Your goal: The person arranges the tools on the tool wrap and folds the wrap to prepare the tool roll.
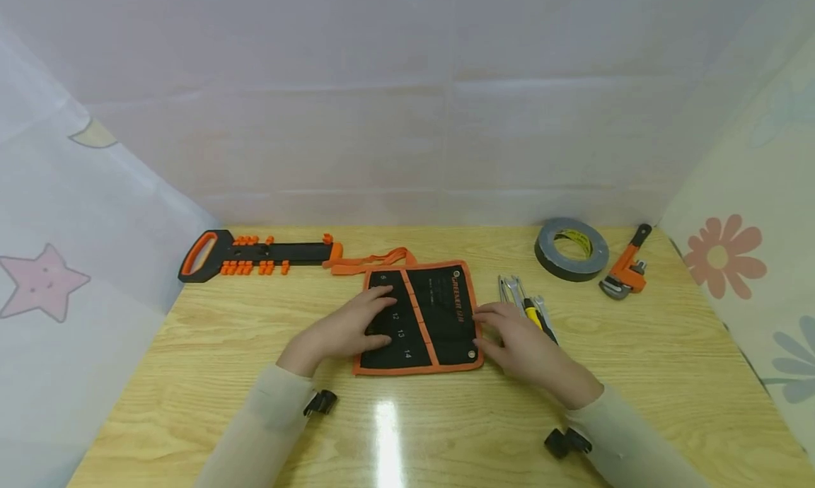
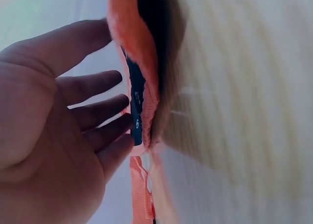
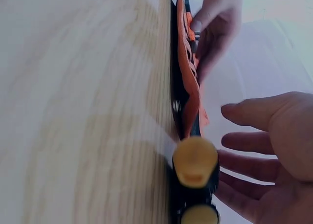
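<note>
A black tool pouch [image 1: 448, 308] with orange edging and numbered pockets lies flat on the table. Over its left side my left hand [image 1: 349, 327] is spread, fingertips at the pocket numbers. The left wrist view shows those fingers [image 2: 98, 84] nearly straight against the pouch's raised orange border [image 2: 128, 18]. At the pouch's right edge is my right hand [image 1: 528, 343], its fingers [image 3: 244, 142] loosely extended and gripping nothing. Beside and partly behind that hand lie several wrenches [image 1: 511, 286] and a yellow-and-black screwdriver [image 1: 530, 310]. Yellow handle ends [image 3: 195, 160] stand close to the right fingers.
An orange strap [image 1: 356, 267] trails from the pouch's upper left toward a black holder with orange clips [image 1: 280, 253]. Toward the back right are a roll of tape [image 1: 550, 258] and an orange pipe wrench [image 1: 627, 270]. Fabric walls [image 1: 356, 141] enclose the wooden table [image 1: 210, 346].
</note>
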`<state>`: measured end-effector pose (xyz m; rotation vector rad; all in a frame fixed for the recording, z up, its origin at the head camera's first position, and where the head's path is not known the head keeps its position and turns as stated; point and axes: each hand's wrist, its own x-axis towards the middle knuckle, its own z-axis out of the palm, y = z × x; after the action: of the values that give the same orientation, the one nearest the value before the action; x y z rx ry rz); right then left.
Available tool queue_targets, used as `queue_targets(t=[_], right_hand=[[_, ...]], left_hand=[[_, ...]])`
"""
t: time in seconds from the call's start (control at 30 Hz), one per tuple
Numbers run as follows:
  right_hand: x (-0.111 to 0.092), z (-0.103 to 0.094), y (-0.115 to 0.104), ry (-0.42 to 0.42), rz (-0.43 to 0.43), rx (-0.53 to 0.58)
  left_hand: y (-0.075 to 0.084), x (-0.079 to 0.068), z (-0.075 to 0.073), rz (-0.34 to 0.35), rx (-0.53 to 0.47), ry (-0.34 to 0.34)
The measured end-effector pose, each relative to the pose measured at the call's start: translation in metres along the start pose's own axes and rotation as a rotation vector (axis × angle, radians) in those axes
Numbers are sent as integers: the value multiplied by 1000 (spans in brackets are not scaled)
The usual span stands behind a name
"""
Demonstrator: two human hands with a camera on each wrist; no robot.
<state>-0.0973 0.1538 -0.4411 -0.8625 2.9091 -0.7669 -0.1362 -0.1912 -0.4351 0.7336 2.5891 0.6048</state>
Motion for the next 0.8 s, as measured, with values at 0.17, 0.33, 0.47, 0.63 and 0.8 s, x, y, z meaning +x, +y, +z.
queue_targets(t=[0.17,0.33,0.47,0.63,0.8], right_hand=[[-10,-8,4,97,54,-16],[-15,-11,8,133,110,-20],[-18,-12,9,152,145,-20],[-23,-11,11,136,204,-25],[-26,-10,13,101,255,-25]], left_hand=[[6,-8,4,-30,18,-23],[7,-8,9,-45,38,-29],[7,-8,11,-54,26,-28],[7,-9,12,-49,15,-31],[6,-8,13,-55,13,-38]])
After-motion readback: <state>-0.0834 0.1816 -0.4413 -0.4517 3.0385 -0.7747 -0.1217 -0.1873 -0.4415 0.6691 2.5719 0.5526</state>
